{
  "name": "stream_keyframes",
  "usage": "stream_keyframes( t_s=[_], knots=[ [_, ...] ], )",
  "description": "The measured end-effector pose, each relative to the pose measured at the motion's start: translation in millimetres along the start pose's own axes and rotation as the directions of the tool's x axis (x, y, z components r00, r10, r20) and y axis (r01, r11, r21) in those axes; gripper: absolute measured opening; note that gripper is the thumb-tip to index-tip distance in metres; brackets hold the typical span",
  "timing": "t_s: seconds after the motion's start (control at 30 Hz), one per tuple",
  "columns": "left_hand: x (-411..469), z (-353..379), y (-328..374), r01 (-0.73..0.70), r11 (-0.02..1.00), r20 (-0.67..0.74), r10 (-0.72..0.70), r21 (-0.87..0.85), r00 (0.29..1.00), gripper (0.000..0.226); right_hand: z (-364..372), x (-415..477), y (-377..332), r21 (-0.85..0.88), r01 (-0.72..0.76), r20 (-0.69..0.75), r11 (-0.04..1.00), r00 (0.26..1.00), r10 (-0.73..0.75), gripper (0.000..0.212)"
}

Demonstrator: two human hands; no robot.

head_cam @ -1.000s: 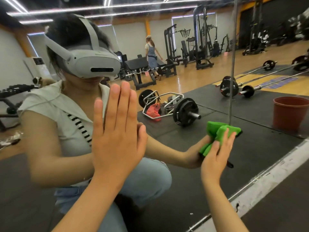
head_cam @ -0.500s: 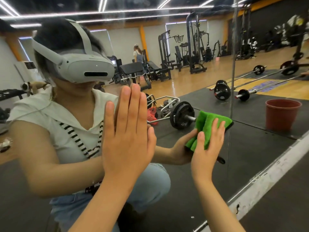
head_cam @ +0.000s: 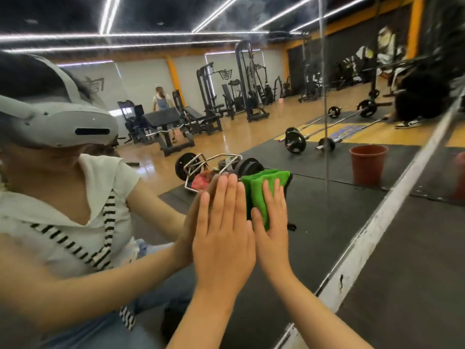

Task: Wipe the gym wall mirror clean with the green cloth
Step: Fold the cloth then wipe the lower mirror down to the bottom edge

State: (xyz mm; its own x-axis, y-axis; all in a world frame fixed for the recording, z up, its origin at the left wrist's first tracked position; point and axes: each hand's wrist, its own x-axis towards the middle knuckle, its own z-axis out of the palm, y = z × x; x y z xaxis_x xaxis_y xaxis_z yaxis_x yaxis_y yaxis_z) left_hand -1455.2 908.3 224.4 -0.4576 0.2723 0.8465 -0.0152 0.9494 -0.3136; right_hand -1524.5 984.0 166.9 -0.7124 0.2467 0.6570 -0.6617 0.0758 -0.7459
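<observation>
The folded green microfibre cloth (head_cam: 263, 188) has slid left across the large gym wall mirror (head_cam: 327, 210) over the last second. It has left the thin vertical seam in the glass, where it was a second ago, and now lies just beside the left hand (head_cam: 222, 227). This looks like the end of a leftward stroke: the strip between the seam and the left hand has been covered. The glass under and to the left of the left hand probably remains to be wiped, so that hand may have to lift or shift.

The right hand (head_cam: 273, 222) lies flat over the cloth, with straight fingers pressing it to the glass rather than curling round it. The cloth's top edge shows above the fingertips. The left hand is spread flat on the mirror too, fingers straight and together, holding nothing, apparently as a brace. The two hands touch side by side.

Far to the right, reflected in the glass, stands a reddish-brown plastic bucket (head_cam: 367, 170) on the black rubber floor mat (head_cam: 415, 285). From this angle its inside is hidden, so whether it holds anything cannot be told.
</observation>
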Motion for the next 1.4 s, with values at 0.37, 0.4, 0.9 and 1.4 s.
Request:
stream_keyframes(
  t_s=[0.37, 0.4, 0.9, 1.4],
  knots=[
    [-106, 3, -3, 0.042, 0.989, 0.103, -0.028, -0.144, 0.994, 0.064, 14, -97, -5, -0.140, -0.029, 0.202, 0.990, 0.978, 0.057, 0.055],
    [-114, 5, -2, 0.053, 0.988, 0.127, -0.034, -0.145, 0.991, 0.065, 12, -102, 0, -0.150, -0.024, 0.211, 0.988, 0.976, 0.055, 0.056],
    [-134, 73, 68, 0.241, 0.968, 0.115, -0.248, 0.074, 0.962, 0.075, -27, -99, 124, -0.089, 0.134, 0.215, 0.987, 0.970, -0.112, 0.060],
    [-189, 146, 98, -0.159, 0.890, 0.136, 0.111, 0.427, 0.984, 0.069, -40, -42, 185, -0.099, 0.186, -0.032, 0.978, 0.981, -0.190, 0.054]
  ],
)
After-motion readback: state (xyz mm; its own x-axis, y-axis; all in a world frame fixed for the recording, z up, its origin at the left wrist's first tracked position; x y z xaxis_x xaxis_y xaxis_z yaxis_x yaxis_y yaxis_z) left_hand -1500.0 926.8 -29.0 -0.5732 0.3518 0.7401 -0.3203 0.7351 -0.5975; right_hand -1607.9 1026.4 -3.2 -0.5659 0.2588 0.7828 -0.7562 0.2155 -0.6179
